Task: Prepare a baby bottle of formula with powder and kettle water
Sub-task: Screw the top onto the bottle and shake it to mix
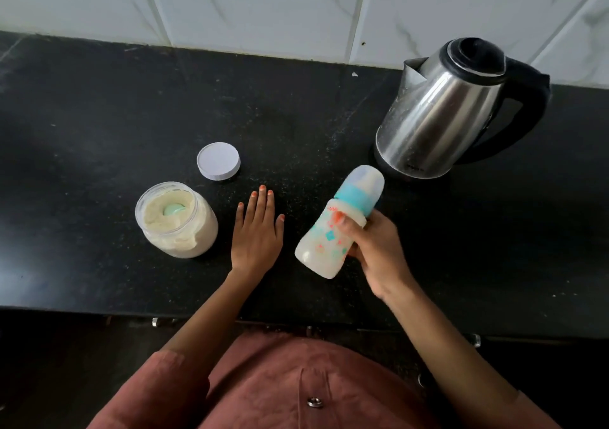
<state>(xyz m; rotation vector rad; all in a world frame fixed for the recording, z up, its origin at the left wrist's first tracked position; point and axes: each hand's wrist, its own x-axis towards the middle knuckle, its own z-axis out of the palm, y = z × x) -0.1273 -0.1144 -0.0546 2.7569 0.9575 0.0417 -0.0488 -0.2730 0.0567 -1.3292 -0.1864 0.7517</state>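
The baby bottle (336, 227) looks full of milky liquid, so I'd judge it fairly heavy for its size, with stiff plastic walls and perhaps a slick surface. The waist below the collar seems the safest hold, and that is where the right hand (375, 247) wraps it, thumb across the front. It tilts above the worktop (99, 105), cap end leaning toward the back edge. Pale body, orange and teal squares, teal collar, clear cap on. The left hand (258, 231) lies flat and empty, fingers spread, just beside it. Left of that sits the open powder jar (176, 224), its lid (218, 161) behind. The kettle (454, 109) stands near the back right.
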